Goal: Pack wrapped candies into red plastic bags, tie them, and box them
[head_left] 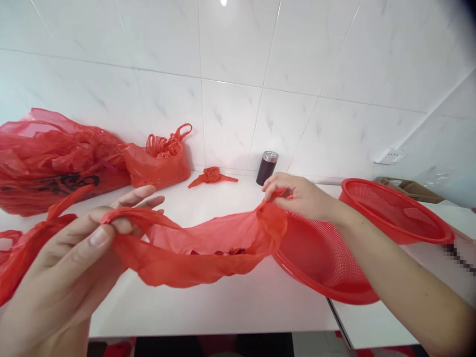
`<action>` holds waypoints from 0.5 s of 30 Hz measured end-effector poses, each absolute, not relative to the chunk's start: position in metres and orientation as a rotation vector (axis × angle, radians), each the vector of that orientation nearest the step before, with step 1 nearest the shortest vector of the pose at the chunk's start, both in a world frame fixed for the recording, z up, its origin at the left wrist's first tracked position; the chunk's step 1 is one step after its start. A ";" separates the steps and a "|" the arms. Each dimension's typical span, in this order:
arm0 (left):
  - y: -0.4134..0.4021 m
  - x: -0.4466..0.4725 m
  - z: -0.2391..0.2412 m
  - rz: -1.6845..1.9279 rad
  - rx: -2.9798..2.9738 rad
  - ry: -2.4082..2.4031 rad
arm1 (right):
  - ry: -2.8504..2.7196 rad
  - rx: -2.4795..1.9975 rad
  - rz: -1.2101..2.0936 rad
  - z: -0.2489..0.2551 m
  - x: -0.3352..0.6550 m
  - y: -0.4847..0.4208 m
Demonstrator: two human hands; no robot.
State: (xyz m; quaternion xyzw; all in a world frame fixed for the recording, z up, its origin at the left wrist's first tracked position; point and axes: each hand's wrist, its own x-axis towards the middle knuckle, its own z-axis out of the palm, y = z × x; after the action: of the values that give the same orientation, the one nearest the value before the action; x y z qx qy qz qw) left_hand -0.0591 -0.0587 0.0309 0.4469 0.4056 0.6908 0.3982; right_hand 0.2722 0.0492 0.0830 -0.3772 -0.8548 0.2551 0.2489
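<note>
A thin red plastic bag (193, 270) hangs stretched between my two hands above the white table. My left hand (85, 248) pinches one handle between thumb and index finger, with its other fingers spread. At the opposite end, my right hand (290, 193) grips the other handle in closed fingers. Through the open mouth I see several small shiny dark-red pieces (234, 251), too small to name. Partly behind my right forearm lies a red mesh basket (316, 248).
Full red plastic bags (63, 153) and a smaller tied bag (159, 166) stand against the tiled wall. A knotted red bag (211, 175) and a dark tumbler (267, 167) are at the back. Another red basket (397, 210) and a cardboard box (409, 188) are right.
</note>
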 end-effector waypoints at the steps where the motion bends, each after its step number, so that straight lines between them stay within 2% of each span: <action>1: -0.061 -0.057 0.031 1.750 1.117 0.978 | -2.365 -0.991 0.795 0.081 0.273 0.048; 5: -0.060 -0.054 0.030 1.699 1.027 0.977 | -2.154 -0.685 1.389 0.068 0.271 0.048; 7: -0.057 -0.054 0.028 1.702 0.983 1.013 | -1.934 -0.575 1.529 0.059 0.267 0.051; 12: -0.054 -0.057 0.023 1.711 1.039 0.976 | -1.697 -0.569 1.474 0.054 0.259 0.052; 15: -0.057 -0.055 0.023 1.389 1.320 0.880 | -1.870 -0.522 1.448 0.064 0.251 0.044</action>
State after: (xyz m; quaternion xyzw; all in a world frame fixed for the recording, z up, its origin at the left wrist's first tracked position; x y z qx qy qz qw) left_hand -0.0546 -0.0574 0.0226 0.5444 0.3628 0.5728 0.4939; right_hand 0.2512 0.0436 0.0639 -0.2018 -0.7226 0.5597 0.3520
